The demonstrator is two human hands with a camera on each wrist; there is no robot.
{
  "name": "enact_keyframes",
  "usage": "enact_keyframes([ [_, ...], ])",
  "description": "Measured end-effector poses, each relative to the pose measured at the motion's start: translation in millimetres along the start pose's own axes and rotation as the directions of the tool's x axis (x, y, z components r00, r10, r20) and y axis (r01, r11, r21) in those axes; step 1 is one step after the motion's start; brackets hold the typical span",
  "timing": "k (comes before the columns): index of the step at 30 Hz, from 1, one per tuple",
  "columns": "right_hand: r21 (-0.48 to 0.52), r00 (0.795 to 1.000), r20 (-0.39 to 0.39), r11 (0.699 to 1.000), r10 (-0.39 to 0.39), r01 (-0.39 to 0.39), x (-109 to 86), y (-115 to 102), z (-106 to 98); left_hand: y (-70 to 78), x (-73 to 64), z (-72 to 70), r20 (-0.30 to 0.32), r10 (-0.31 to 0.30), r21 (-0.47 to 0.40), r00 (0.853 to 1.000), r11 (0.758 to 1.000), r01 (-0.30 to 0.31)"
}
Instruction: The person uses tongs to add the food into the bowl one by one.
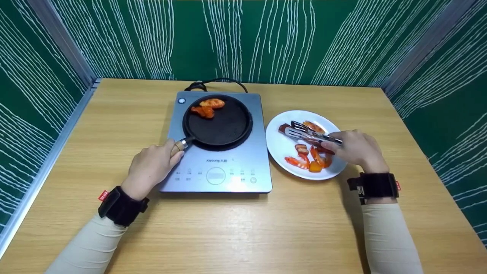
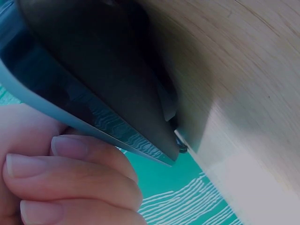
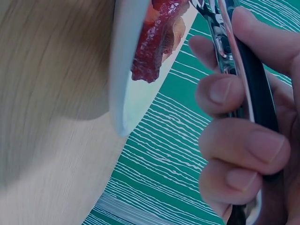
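The left hand point(image 1: 152, 163) is curled around the handle of a black pan point(image 1: 226, 127), which sits on a gray cooker point(image 1: 236, 165). The pan's round part lies ahead of that hand and to its right, with two orange-brown pieces of meat point(image 1: 212, 103) together near its far left edge.

The right hand point(image 1: 359, 148) grips metal tongs point(image 1: 315, 136) with fingers wrapped around the dark handles; it is well apart from the pan, over the right side of a white plate point(image 1: 276, 148). The plate stands on the surface point(image 1: 243, 228), just right of the cooker. The tongs point left over the food there, shrimp point(image 1: 296, 162) lying nearer the person. Whether the tips pinch anything, I cannot tell.
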State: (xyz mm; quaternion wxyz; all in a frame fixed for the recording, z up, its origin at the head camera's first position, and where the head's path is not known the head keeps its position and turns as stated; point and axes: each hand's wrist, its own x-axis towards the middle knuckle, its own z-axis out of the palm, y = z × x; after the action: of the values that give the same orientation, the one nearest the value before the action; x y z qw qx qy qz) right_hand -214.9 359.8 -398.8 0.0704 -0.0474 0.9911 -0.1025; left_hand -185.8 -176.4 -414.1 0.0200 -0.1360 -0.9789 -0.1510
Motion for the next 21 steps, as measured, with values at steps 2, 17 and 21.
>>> enact_keyframes([
  [2,-0.001,1.000,-0.004,1.000,-0.002,0.002,0.0,-0.3,0.0,0.0,-0.2,-0.1,0.004,-0.006,-0.004,1.000,1.000,0.006],
  [17,0.003,0.998,-0.064,1.000,-0.027,0.027,-3.4,-2.2,-5.3,0.7,0.1,1.0,-0.017,0.004,0.012,1.000,1.000,-0.004],
  [21,-0.002,0.995,-0.087,0.999,-0.051,0.051,-5.2,-7.8,-8.6,0.9,0.0,0.4,-0.014,0.003,0.011,1.000,1.000,-0.003],
])
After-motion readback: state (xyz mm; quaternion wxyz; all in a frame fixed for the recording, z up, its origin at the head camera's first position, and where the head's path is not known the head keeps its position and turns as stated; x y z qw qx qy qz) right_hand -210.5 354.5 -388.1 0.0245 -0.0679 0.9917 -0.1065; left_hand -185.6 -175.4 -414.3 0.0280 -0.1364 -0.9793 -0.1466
